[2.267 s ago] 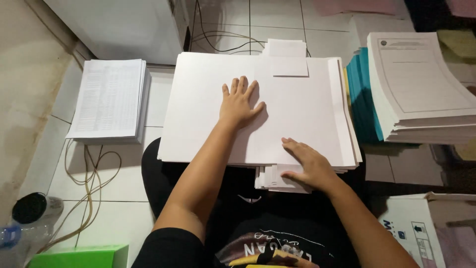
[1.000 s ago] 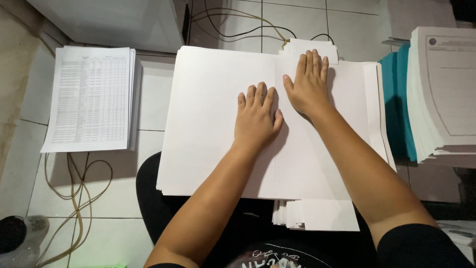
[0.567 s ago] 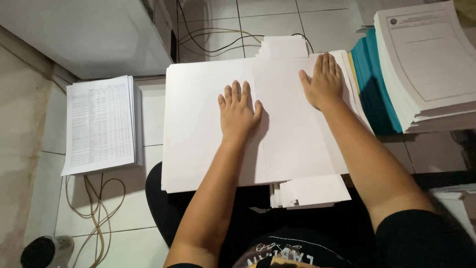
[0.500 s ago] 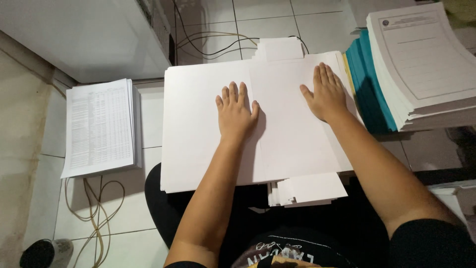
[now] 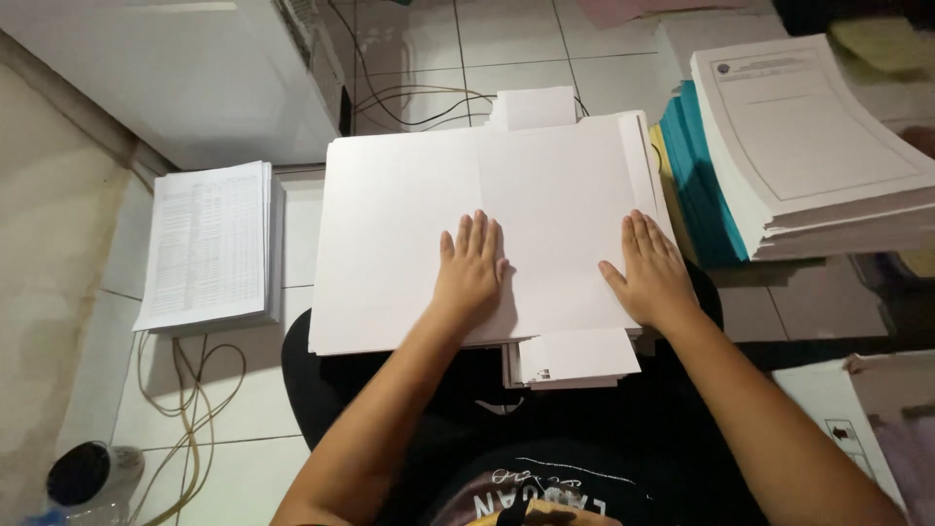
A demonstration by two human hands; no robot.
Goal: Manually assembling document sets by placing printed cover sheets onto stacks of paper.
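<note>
A: Left hand [image 5: 470, 268] and right hand [image 5: 651, 271]: both lie flat, palms down, fingers extended and only slightly spread, on a large white folded sheet [image 5: 487, 224]. Neither hand grips anything; contact is by palm and finger pads only.

B: And where does the sheet sit?

A: Across the person's lap, over a smaller stack of white papers [image 5: 575, 358] whose near edge juts out below the right hand. A further small white piece [image 5: 534, 107] shows beyond the far edge. A faint vertical crease runs down the sheet just right of the left hand.

B: What could go wrong from this position?

A: Probably three things. Flat palms hold by friction alone, so a sideways push could slide the top sheet off the stack beneath and leave the edges misaligned. Uneven pressure between the hands could set the crease crooked or wrinkle the paper. The lap is an unsteady support, so the whole pile might tip toward the tiled floor [image 5: 409, 58].

B: Nearby items?

A: A printed stack [image 5: 209, 244] to the left, and a tall stack of white forms over teal covers [image 5: 808, 146] to the right, both clear of the hands.
</note>
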